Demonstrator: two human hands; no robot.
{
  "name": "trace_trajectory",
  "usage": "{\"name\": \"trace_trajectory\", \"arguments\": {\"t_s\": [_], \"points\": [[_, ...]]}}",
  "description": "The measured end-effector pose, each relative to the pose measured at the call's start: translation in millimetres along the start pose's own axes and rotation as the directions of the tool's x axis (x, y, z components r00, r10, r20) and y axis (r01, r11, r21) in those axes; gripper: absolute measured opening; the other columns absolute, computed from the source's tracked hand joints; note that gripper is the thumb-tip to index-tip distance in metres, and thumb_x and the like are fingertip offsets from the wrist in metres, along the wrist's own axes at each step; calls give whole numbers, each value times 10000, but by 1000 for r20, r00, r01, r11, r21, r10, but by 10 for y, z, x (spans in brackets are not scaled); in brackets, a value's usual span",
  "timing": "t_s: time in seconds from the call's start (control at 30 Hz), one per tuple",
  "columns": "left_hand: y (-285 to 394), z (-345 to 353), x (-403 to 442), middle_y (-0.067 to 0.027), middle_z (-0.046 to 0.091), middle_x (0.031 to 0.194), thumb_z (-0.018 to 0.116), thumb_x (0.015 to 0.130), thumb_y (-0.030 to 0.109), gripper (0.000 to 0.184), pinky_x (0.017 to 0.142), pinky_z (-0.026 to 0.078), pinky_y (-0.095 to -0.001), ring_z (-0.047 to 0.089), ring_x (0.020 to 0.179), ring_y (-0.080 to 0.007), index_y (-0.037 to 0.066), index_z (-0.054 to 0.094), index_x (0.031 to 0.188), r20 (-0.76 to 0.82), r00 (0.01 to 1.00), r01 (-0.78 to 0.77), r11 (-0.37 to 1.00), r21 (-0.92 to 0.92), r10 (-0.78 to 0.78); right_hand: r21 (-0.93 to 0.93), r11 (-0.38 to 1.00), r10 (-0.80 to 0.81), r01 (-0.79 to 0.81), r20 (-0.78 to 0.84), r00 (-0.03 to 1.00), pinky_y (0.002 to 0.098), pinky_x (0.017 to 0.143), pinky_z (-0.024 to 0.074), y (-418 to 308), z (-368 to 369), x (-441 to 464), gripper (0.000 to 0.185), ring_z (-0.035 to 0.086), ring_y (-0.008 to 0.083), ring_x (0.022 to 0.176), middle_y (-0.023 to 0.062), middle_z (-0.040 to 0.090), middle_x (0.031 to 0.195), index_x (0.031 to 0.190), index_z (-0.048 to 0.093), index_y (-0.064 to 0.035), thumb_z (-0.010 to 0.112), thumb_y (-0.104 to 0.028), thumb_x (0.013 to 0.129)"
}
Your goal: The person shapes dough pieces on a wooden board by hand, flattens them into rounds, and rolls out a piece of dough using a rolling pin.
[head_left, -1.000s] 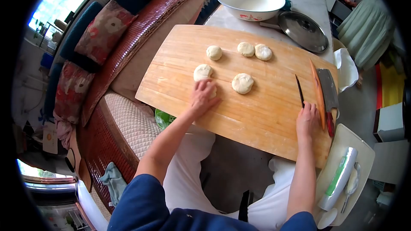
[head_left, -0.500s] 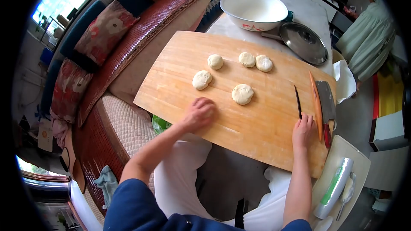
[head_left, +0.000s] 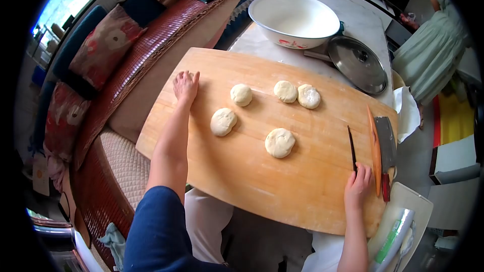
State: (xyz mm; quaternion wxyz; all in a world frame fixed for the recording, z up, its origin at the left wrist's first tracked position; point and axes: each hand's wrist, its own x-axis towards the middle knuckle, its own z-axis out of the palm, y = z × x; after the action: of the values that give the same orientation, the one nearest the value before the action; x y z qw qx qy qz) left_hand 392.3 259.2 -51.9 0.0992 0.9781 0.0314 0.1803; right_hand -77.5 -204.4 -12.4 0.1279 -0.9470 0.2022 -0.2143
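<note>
The left hand (head_left: 186,86) has swung from the board's near edge to its far left part since the earlier frame, while the right hand stays where it was. On my feed I count five pieces of pale cream, soft-looking dough, all resting on the wide, honey-coloured wooden board (head_left: 242,191).

The smooth, nearly round dough ball (head_left: 241,95) sits far left of centre and is the tidiest of the lot. To its right along the far side, I see a slightly flattened cream dough ball (head_left: 285,91) just beside a flour-dusted dough ball (head_left: 309,96) with a chalky white patch on top. Nearer and to the left lies a lopsided oval dough lump (head_left: 223,122), dented at its right side. The broad, flattish dough lump (head_left: 280,143) lies nearest, well apart from the rest, with a crease down its right side.

The left hand is palm down, its fingers bent and a little spread; I cannot tell whether anything is under it. The right hand grasps the near end of a thin black stick (head_left: 351,143) at the board's right. Just right of that are a tapered orange-brown wooden rod (head_left: 374,146) and a broad grey-bladed knife (head_left: 386,141).
</note>
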Motion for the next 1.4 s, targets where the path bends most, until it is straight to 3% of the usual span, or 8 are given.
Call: {"name": "trace_trajectory", "arguments": {"t_s": [0.33, 0.47, 0.5, 0.63, 0.87, 0.97, 1.2, 1.4], "points": [[2017, 251, 41, -134, 532, 1433, 603, 944, 486, 582, 1152, 354, -412, 449, 1364, -302, 85, 564, 1363, 116, 822, -514, 814, -270, 557, 36, 999, 31, -32, 25, 999, 481, 926, 451, -59, -55, 33, 353, 537, 383, 1094, 171, 548, 1143, 1211, 573, -20, 607, 13, 862], [2650, 198, -327, -88, 483, 1488, 625, 916, 397, 483, 1185, 307, -437, 382, 1412, -303, 160, 616, 1336, 212, 544, -728, 582, -361, 812, 61, 998, 17, -16, -9, 1000, 449, 890, 483, -54, -39, 42, 327, 565, 364, 1059, 169, 560, 1095, 1182, 586, -4, 590, 48, 859], [2720, 150, -359, -50, 504, 1471, 621, 899, 326, 375, 1181, 308, -443, 378, 1414, -287, 174, 695, 1234, 251, 232, -950, 274, -148, 940, 71, 997, 16, -15, -16, 1000, 448, 891, 483, -41, -35, 31, 325, 566, 364, 1057, 167, 561, 1094, 1181, 587, -5, 592, 46, 860], [2804, -144, -1017, -38, 506, 1464, 609, 920, 304, 371, 1183, 305, -448, 387, 1401, -297, 157, 688, 1251, 126, 140, -913, 178, -366, 982, 123, 992, 17, -15, -15, 1000, 459, 906, 471, -31, -52, 17, 332, 555, 369, 1071, 163, 555, 1113, 1187, 586, -20, 612, 26, 859], [2396, -925, -1369, -53, 382, 1578, 639, 936, 419, 612, 1193, 291, -493, 334, 1457, -342, 215, 463, 1486, 287, 105, -895, 216, -389, 952, 138, 990, -4, 5, -7, 1000, 466, 894, 469, 33, -55, -6, 339, 549, 373, 1074, 156, 554, 1121, 1198, 583, -34, 624, 5, 863], [2228, -748, -867, -72, 414, 1563, 650, 932, 432, 650, 1173, 328, -480, 359, 1448, -329, 203, 443, 1503, 347, 372, -837, 473, -277, 861, 138, 990, 8, -8, -1, 1000, 469, 893, 466, 8, -75, -3, 339, 551, 372, 1068, 155, 556, 1119, 1197, 582, -35, 624, 0, 863], [1386, -696, -211, -155, 547, 1433, 604, 980, 428, 550, 1107, 408, -438, 511, 1309, -352, 115, 538, 1427, 604, 589, -177, 815, -551, 537, 175, 984, 26, -24, -5, 1000, 472, 895, 463, 60, 13, 6, 338, 551, 374, 1066, 162, 555, 1114, 1185, 587, -28, 624, 6, 850], [1231, -861, -1226, -133, 629, 1238, 791, 779, 289, 448, 1003, 462, -460, 524, 1205, -380, 132, 675, 1182, 138, 760, -550, 743, -381, 634, 195, 980, 37, -33, -16, 999, 472, 893, 462, 78, 48, 1, 332, 553, 374, 1062, 160, 558, 1105, 1174, 593, -27, 624, 6, 845]]}}
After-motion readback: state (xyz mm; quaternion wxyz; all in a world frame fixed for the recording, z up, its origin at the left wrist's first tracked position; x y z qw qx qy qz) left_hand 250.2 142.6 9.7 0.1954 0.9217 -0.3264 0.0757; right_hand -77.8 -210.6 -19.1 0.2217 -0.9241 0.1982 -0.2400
